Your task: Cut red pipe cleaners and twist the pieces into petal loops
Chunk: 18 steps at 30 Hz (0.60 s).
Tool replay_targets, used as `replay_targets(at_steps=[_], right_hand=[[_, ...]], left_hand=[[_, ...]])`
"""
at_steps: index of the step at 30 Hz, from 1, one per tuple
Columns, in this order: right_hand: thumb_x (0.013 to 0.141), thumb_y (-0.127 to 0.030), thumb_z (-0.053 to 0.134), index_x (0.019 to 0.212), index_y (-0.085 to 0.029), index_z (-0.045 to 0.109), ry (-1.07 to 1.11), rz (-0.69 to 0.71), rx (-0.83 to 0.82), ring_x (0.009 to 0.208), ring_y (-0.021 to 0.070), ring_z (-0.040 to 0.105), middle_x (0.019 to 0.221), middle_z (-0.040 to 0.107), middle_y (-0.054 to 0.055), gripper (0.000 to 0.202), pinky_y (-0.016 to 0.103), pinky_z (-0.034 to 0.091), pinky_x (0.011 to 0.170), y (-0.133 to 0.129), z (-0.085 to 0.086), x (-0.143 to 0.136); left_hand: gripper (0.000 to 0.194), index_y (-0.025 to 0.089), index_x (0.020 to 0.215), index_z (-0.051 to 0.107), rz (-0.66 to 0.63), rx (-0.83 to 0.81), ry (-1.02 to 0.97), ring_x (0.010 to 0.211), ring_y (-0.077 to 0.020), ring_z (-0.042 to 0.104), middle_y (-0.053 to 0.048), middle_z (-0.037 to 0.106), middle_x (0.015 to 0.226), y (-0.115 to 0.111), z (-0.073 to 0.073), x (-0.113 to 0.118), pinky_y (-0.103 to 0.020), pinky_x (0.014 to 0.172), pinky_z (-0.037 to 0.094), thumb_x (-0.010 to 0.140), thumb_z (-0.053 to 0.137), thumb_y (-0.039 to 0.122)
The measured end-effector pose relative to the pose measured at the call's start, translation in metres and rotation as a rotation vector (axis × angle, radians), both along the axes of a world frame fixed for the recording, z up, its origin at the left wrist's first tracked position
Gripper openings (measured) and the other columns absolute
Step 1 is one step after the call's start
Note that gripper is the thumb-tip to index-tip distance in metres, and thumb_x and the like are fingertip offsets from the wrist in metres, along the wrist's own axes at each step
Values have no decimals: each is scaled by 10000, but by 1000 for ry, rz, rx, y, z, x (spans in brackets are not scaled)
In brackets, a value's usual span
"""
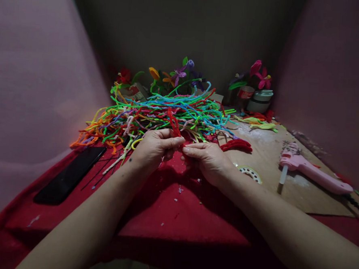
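Between my two hands is a red pipe cleaner (174, 124), bent into a narrow loop that sticks up above the fingertips. My left hand (159, 145) is closed, thumb and forefinger pinching its lower part. Close beside it, my right hand (207, 158) also pinches, its thumb tip against the red pipe cleaner's lower end; the other fingers are curled and partly hidden. Just behind the hands lies a large tangled heap of coloured pipe cleaners (169, 105). A bundle of bent red pipe cleaners (236, 145) rests to the right of my right hand.
A black phone (70, 176) lies at left on the red cloth (180, 220). At right, a pink glue gun (314, 171) and a roll of tape (250, 174) lie on a cardboard sheet (300, 198). Pipe-cleaner flowers (178, 74) and a lidded jar (260, 101) stand at the back.
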State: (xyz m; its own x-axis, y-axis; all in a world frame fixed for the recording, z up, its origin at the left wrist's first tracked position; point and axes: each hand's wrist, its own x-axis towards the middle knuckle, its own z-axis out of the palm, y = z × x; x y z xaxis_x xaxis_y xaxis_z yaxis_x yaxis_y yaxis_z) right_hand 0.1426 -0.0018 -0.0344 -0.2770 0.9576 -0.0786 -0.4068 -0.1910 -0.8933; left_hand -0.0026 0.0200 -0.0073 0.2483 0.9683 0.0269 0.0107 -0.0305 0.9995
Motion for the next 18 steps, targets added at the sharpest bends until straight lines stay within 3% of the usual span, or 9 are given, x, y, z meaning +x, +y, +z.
replay_targets(at_steps=[8, 18], right_hand=[[582, -234, 697, 541, -122, 616, -20, 37, 71, 437, 73, 416, 458, 519, -24, 144, 245, 267, 478, 1, 0, 1], [625, -210, 661, 629, -118, 643, -52, 1, 27, 491, 97, 534, 559, 639, 32, 94, 255, 380, 555, 3, 1, 2]], left_hand=[[182, 128, 670, 567, -26, 70, 8, 380, -18, 364, 42, 518, 531, -2, 0, 0, -166, 377, 231, 679, 669, 279], [257, 127, 596, 525, 57, 26, 82, 350, -29, 359, 41, 480, 463, -4, 0, 1, -164, 335, 219, 665, 677, 323]])
